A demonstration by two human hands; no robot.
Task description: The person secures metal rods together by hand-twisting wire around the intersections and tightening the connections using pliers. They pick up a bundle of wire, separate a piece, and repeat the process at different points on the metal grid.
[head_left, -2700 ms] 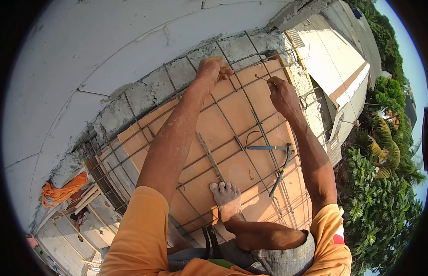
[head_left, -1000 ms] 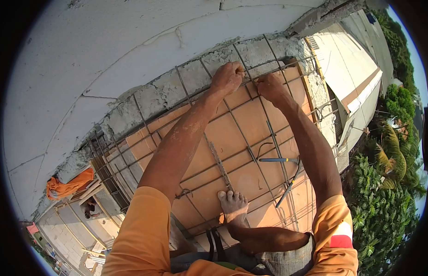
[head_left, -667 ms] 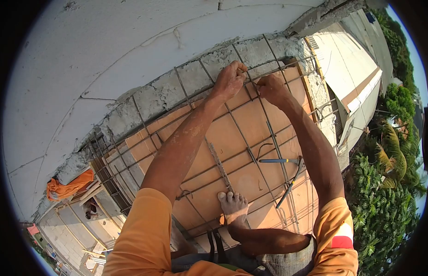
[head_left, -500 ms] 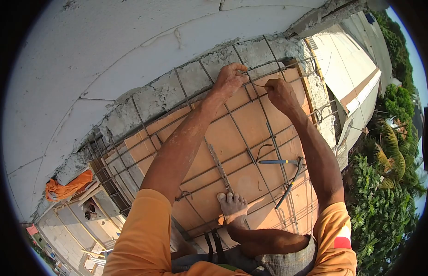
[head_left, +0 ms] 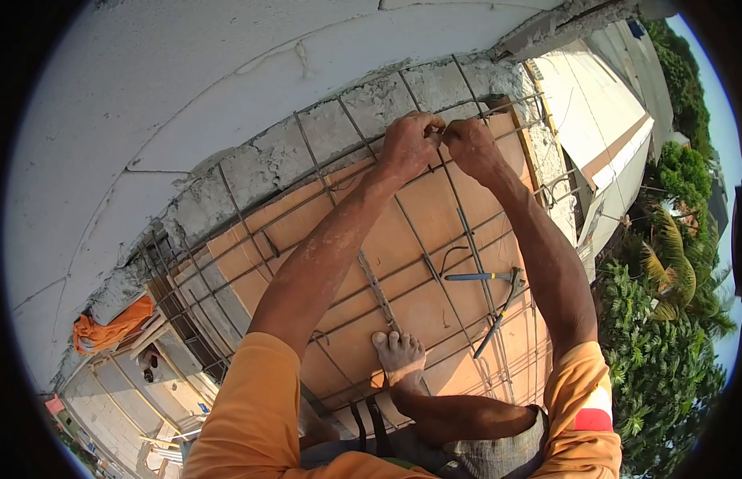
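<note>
My left hand (head_left: 411, 147) and my right hand (head_left: 471, 147) meet over a crossing of the rebar grid (head_left: 403, 209), near the concrete edge. Both are closed, fingertips pinching and almost touching. A thin tie wire is between them, now mostly hidden behind the fingers. Below my right forearm, a pair of pincers (head_left: 516, 279) with blue-and-dark handles lies spread across the bars. A short bent piece of wire (head_left: 446, 257) lies just left of them.
Orange-brown formwork panels (head_left: 486, 195) lie beneath the bars, with my bare foot (head_left: 399, 356) on them. A pale wall (head_left: 187, 88) rises ahead. An orange cloth (head_left: 114, 324) hangs at left. Trees (head_left: 666, 343) and a metal roof (head_left: 594, 120) stand beyond the right edge.
My hands have come together at the crossing; the right moved left and slightly up, the left slightly right. The wire that showed between them is now mostly covered. The pincers have stayed on the bars.
</note>
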